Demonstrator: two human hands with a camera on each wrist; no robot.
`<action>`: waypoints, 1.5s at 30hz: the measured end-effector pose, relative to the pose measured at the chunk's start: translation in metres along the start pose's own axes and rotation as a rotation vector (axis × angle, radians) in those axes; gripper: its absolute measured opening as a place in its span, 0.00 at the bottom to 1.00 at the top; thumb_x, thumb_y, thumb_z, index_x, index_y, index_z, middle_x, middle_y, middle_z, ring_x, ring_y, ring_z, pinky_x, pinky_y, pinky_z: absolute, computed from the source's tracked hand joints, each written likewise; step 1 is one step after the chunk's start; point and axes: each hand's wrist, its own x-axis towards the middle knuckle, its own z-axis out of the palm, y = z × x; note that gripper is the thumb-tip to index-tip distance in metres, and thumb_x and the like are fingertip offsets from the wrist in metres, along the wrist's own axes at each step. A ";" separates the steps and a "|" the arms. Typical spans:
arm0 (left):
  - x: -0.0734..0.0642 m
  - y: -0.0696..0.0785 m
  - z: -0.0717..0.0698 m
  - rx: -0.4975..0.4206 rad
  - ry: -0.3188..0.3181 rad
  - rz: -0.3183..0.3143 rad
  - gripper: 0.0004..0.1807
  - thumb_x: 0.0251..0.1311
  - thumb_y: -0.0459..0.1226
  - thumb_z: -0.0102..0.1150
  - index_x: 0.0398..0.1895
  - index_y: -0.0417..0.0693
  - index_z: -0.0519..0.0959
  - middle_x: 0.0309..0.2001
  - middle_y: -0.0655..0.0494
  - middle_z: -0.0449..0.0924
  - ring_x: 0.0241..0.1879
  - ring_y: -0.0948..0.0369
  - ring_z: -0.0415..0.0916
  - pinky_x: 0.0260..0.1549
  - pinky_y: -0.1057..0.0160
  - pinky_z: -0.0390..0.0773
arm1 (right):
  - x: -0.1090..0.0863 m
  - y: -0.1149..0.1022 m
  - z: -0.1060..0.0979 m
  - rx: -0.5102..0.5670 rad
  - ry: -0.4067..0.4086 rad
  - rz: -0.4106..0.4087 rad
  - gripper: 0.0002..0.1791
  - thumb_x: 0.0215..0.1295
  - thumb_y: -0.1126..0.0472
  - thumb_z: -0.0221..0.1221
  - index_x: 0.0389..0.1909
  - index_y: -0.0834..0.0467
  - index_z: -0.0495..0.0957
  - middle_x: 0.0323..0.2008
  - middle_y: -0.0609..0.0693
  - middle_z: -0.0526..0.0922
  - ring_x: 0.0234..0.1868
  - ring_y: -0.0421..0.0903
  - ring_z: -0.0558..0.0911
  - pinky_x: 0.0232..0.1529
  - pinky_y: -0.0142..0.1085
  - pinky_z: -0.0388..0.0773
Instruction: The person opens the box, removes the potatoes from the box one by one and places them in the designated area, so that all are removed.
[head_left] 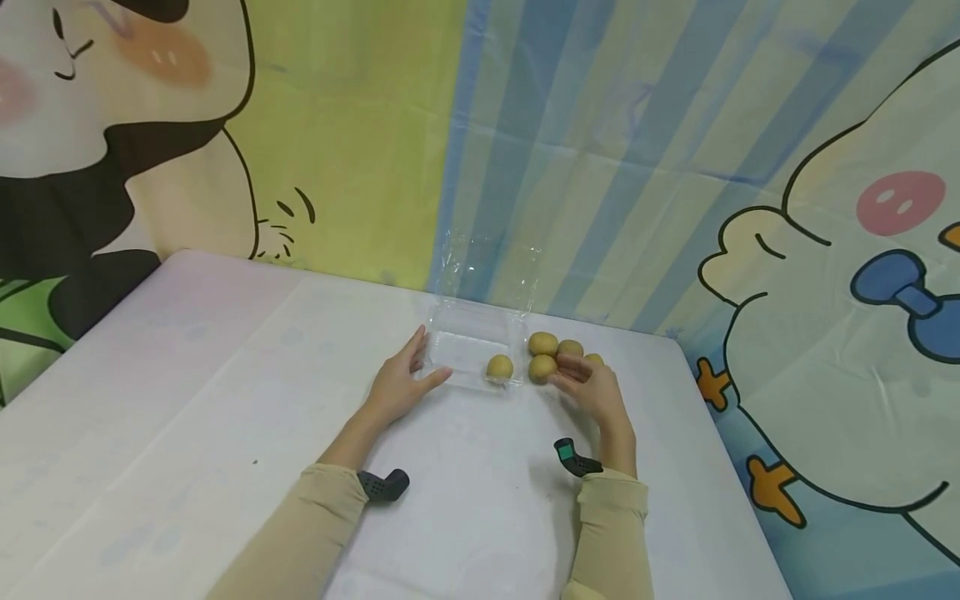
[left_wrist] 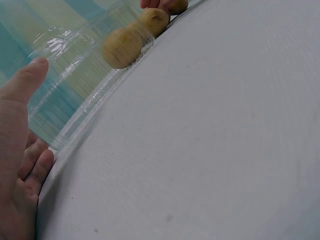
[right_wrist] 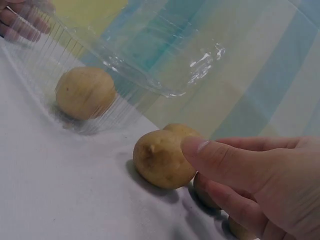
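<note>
A clear plastic clamshell box (head_left: 468, 343) stands on the table with its lid raised at the back. One round yellow-brown fruit (head_left: 499, 367) sits in its near right corner. My left hand (head_left: 397, 387) rests at the box's left side, thumb stretched along the near edge and fingers by the left wall. To the right of the box, my right hand (head_left: 592, 390) is among several more such fruits. Its thumb tip overlaps the nearest fruit (right_wrist: 161, 159) in the right wrist view, fingers loosely bent. Part of the group is hidden behind this hand.
The white-covered table (head_left: 225, 433) meets a cartoon-printed backdrop (head_left: 570, 150) right behind the box. Each wrist wears a dark camera mount, such as the left mount (head_left: 384, 486). The raised clear lid (head_left: 491, 271) overlaps the backdrop.
</note>
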 end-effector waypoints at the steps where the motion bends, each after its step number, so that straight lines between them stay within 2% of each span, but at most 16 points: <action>1: 0.000 0.000 0.000 0.001 0.002 0.000 0.54 0.52 0.64 0.59 0.76 0.57 0.44 0.73 0.51 0.56 0.65 0.47 0.67 0.65 0.52 0.67 | 0.000 -0.003 -0.001 -0.003 0.008 -0.007 0.28 0.55 0.53 0.68 0.57 0.56 0.76 0.54 0.53 0.81 0.56 0.49 0.80 0.56 0.39 0.78; 5: 0.000 0.001 -0.001 0.005 0.006 0.001 0.53 0.53 0.62 0.60 0.76 0.57 0.45 0.73 0.52 0.56 0.65 0.48 0.67 0.65 0.53 0.67 | -0.002 -0.019 -0.003 -0.004 0.027 -0.053 0.27 0.56 0.55 0.67 0.56 0.59 0.77 0.55 0.55 0.80 0.57 0.51 0.79 0.56 0.40 0.78; 10: 0.001 0.001 -0.002 -0.001 0.012 0.011 0.52 0.54 0.59 0.62 0.76 0.57 0.45 0.73 0.51 0.57 0.65 0.47 0.67 0.64 0.52 0.67 | -0.002 -0.044 0.003 0.022 0.002 -0.111 0.27 0.56 0.58 0.67 0.57 0.60 0.76 0.57 0.56 0.79 0.58 0.51 0.79 0.55 0.39 0.79; 16: 0.002 0.000 -0.003 0.008 0.018 0.020 0.55 0.50 0.66 0.58 0.76 0.57 0.45 0.73 0.51 0.57 0.64 0.47 0.68 0.64 0.52 0.68 | -0.002 -0.071 0.017 -0.008 -0.047 -0.172 0.27 0.55 0.59 0.68 0.57 0.59 0.77 0.55 0.56 0.80 0.55 0.53 0.80 0.54 0.39 0.79; 20: 0.003 0.000 -0.003 0.013 0.018 0.021 0.56 0.49 0.68 0.57 0.76 0.58 0.45 0.73 0.51 0.57 0.64 0.47 0.68 0.64 0.53 0.68 | -0.001 -0.080 0.025 -0.045 -0.085 -0.208 0.26 0.54 0.62 0.69 0.56 0.61 0.77 0.55 0.59 0.79 0.55 0.55 0.80 0.52 0.38 0.80; 26: 0.002 0.000 -0.004 0.015 0.024 0.019 0.56 0.48 0.68 0.57 0.76 0.58 0.45 0.72 0.51 0.57 0.64 0.47 0.69 0.64 0.53 0.69 | 0.001 -0.087 0.035 -0.133 -0.133 -0.202 0.27 0.55 0.63 0.68 0.57 0.63 0.76 0.55 0.59 0.79 0.56 0.54 0.79 0.54 0.38 0.79; 33: 0.001 0.000 -0.004 0.014 0.027 0.013 0.55 0.49 0.66 0.58 0.76 0.58 0.45 0.73 0.51 0.57 0.64 0.47 0.69 0.64 0.52 0.68 | 0.000 -0.100 0.043 -0.344 -0.125 -0.223 0.26 0.54 0.61 0.68 0.56 0.63 0.77 0.45 0.57 0.81 0.51 0.51 0.82 0.52 0.40 0.80; 36: 0.000 -0.001 -0.003 0.008 0.025 0.001 0.55 0.50 0.65 0.59 0.76 0.59 0.45 0.73 0.52 0.57 0.64 0.47 0.68 0.64 0.52 0.68 | 0.000 -0.104 0.047 -0.406 -0.130 -0.202 0.26 0.55 0.60 0.68 0.56 0.61 0.78 0.45 0.57 0.82 0.51 0.51 0.81 0.52 0.41 0.80; 42: -0.002 -0.003 0.001 0.009 0.010 -0.016 0.54 0.50 0.65 0.59 0.76 0.61 0.45 0.73 0.53 0.56 0.64 0.48 0.68 0.64 0.52 0.68 | 0.001 -0.110 0.056 -0.449 -0.202 -0.179 0.25 0.58 0.58 0.66 0.56 0.61 0.77 0.53 0.56 0.82 0.55 0.52 0.79 0.56 0.46 0.77; 45: -0.002 -0.001 0.001 0.008 0.008 -0.008 0.53 0.51 0.64 0.59 0.76 0.60 0.45 0.72 0.53 0.57 0.64 0.48 0.68 0.64 0.52 0.69 | 0.005 -0.108 0.062 -0.402 -0.229 -0.180 0.27 0.58 0.57 0.66 0.58 0.59 0.76 0.56 0.54 0.80 0.58 0.50 0.78 0.58 0.45 0.76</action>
